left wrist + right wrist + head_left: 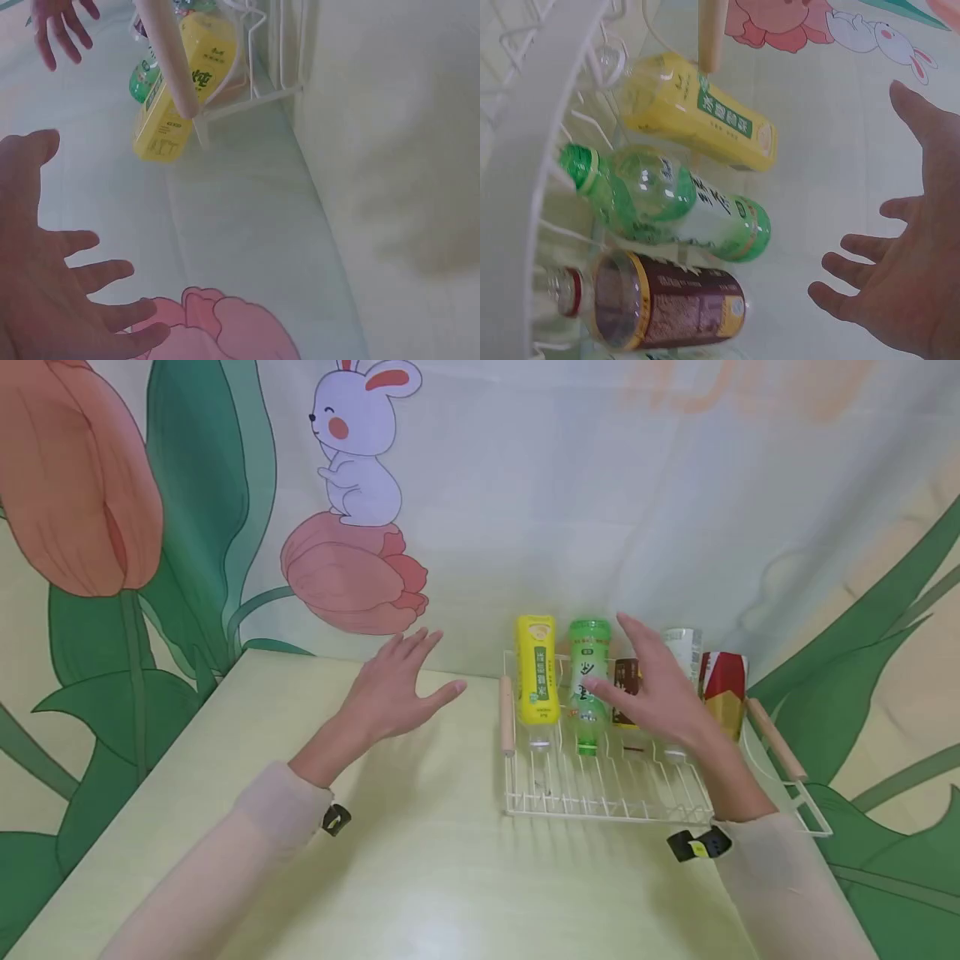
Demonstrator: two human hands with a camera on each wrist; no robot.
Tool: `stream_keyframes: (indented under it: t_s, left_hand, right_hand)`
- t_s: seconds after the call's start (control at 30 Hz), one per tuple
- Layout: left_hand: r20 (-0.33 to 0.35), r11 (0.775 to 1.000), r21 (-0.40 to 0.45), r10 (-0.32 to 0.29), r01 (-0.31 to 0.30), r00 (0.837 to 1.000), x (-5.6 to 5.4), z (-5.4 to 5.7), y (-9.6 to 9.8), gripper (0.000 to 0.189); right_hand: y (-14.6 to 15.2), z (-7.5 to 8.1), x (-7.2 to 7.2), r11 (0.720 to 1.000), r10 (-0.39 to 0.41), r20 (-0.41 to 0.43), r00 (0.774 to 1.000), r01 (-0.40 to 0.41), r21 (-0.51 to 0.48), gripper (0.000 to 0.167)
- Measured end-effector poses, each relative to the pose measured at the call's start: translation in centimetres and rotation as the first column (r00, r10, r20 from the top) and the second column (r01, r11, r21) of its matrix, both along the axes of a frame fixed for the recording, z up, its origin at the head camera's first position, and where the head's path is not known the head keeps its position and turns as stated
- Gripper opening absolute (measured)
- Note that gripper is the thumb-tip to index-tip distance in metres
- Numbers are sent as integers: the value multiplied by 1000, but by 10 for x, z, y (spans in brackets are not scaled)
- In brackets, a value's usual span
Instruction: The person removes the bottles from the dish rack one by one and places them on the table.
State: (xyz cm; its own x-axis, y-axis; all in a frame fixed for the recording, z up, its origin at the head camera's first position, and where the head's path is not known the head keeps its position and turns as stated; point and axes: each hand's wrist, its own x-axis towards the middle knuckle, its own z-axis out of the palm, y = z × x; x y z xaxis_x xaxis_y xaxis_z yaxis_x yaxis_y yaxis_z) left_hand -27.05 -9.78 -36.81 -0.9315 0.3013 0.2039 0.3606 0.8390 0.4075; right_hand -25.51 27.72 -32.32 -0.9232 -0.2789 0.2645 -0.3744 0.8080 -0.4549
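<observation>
Raised over the pale table, my left hand has its fingers spread and holds nothing. My right hand hovers above a white wire rack, fingers extended, also holding nothing. In the rack, drink bottles lie with their caps toward me: a yellow-labelled bottle at the left, then a green bottle, then a dark brown-labelled bottle. A pale-labelled bottle and a red and gold container lie at the right, partly behind my right hand in the head view.
Wooden handles mark the rack's left side and right side. Behind the table hangs a printed cloth with tulips and a white rabbit. Dark straps show at both cuffs.
</observation>
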Motion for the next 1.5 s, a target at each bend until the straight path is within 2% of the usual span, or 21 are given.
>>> stream_keyframes:
  t_s: [0.17,0.3,0.47,0.6,0.7,0.8,1.03,1.27,1.33,1.5]
  left_hand:
    - [-30,988,152,5,-1,1000,-3,-12,6,83]
    - [-9,974,227,-20,21,1000,-4,-27,20,80]
    - [63,960,278,-46,27,997,0,-49,43,79]
    - [114,945,326,-65,25,991,2,-64,61,79]
    - [161,925,379,-93,25,983,3,-72,71,81]
    - [226,900,436,-117,7,967,3,-78,80,82]
    - [358,808,585,-182,-68,916,3,-83,87,81]
    - [430,652,743,-294,-150,853,2,-82,90,82]
    - [431,623,766,-310,-162,847,3,-82,92,81]
    - [416,582,797,-332,-164,846,4,-83,97,78]
  right_hand:
    - [-16,-11,-11,994,-3,-3,1000,3,-107,102]
    - [-30,-23,-19,987,-8,36,999,14,-162,104]
    - [-47,-39,-26,980,-4,94,996,22,-199,108]
    - [-61,-46,-31,979,13,104,995,9,-205,110]
    - [-68,-50,-35,979,26,102,994,-5,-204,112]
    - [-72,-55,-38,980,29,109,994,-6,-200,113]
    - [-75,-69,-49,982,17,101,995,3,-190,110]
    - [-76,-73,-54,973,14,126,992,16,-232,106]
    - [-76,-74,-54,970,29,132,991,4,-244,103]
    - [-78,-77,-53,970,41,142,989,-6,-242,100]
